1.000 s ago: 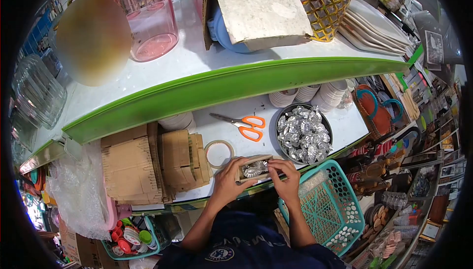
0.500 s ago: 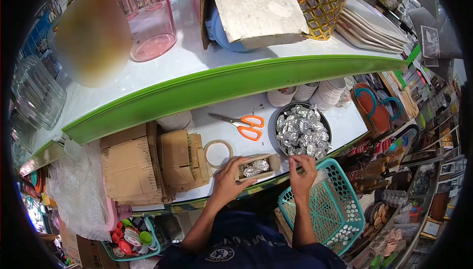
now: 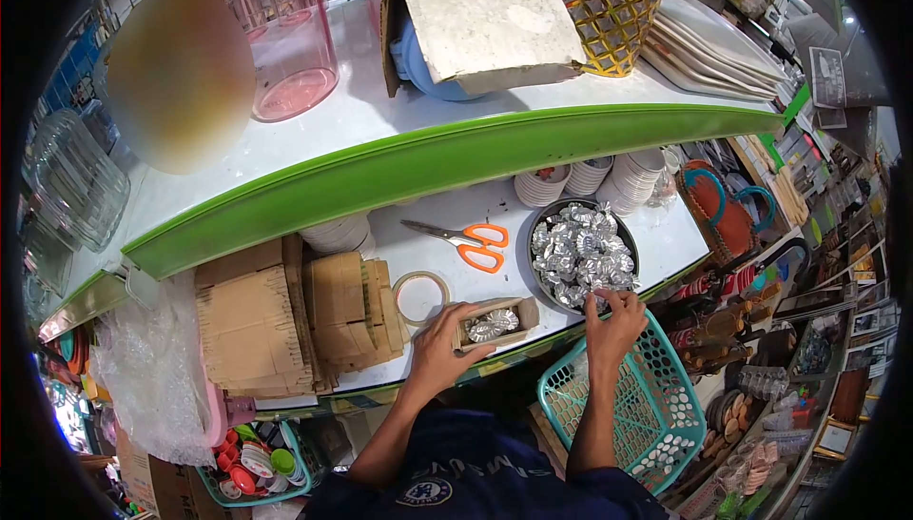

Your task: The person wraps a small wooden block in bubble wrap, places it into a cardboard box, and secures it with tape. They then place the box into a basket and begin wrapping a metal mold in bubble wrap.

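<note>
My left hand (image 3: 439, 344) grips a small open cardboard box (image 3: 523, 313) at the shelf's front edge, its fingers and thumb around the left end. A few shiny fluted tart molds (image 3: 492, 326) lie inside the box. To the right stands a dark round bowl (image 3: 533, 268) heaped with silvery fluted molds (image 3: 582, 249). At the bowl's front rim, my right hand (image 3: 618, 328) has its thumb and fingertips drawn together against the molds; what sits between them is too small to make out.
Orange-handled scissors (image 3: 480, 247) and a tape roll (image 3: 421, 297) lie behind the box. Folded cardboard (image 3: 252, 330) is stacked left. Stacked white cups (image 3: 542, 185) stand behind the bowl. A green shelf edge (image 3: 456, 163) overhangs. A teal basket (image 3: 554, 401) sits below my right arm.
My right hand has moved right, from beside the small box to the front rim of the bowl. My left hand and the box have stayed in place.
</note>
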The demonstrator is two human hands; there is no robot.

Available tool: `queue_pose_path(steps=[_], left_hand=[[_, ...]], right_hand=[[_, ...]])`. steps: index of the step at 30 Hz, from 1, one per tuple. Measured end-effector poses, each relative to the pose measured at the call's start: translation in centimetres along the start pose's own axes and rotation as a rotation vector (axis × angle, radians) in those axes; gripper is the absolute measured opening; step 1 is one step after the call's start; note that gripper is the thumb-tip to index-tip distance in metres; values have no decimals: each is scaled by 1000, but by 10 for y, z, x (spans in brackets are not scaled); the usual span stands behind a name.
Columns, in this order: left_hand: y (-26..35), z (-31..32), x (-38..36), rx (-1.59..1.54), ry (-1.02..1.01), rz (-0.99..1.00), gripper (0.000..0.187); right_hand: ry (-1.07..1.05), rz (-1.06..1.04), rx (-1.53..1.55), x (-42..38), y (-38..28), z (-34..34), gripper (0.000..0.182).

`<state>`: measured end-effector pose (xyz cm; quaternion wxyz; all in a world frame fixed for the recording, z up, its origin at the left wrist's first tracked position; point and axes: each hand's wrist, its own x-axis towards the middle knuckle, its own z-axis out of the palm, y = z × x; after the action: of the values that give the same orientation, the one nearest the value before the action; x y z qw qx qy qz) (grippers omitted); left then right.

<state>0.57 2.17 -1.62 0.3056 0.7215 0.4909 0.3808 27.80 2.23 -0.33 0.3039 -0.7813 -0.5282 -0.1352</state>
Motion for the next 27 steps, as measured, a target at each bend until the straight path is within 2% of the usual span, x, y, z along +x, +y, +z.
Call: queue_pose_path(steps=[7,13,15,16,19,23,25,27], left_hand=[[0,0,0,-37,-10,-30,66],[2,0,0,-27,-4,-23,66],[3,-1,1,-26,-3,-19,65],[3,-1,1,-36,-4,-22,65],[4,-1,1,-44,-5,-18,65],[-3,1,1,-34,-16,-9,66],[-2,2,-1,-25,-3,-29,66],[-2,2,-2,-15,12,-48,67]], right_hand=[[63,-59,16,2,-1,-1,14],[137,-189,259,2,-15,-7,14],[41,-127,661,-6,-17,-2,14],[40,-126,661,-8,-22,-4,14],[-186,-123,921,-14,-48,-15,12],[-292,-179,981,-23,-77,-24,13],[-452,-239,1010,-25,-84,-24,15],[-454,-284,982,-25,-86,-19,16]])
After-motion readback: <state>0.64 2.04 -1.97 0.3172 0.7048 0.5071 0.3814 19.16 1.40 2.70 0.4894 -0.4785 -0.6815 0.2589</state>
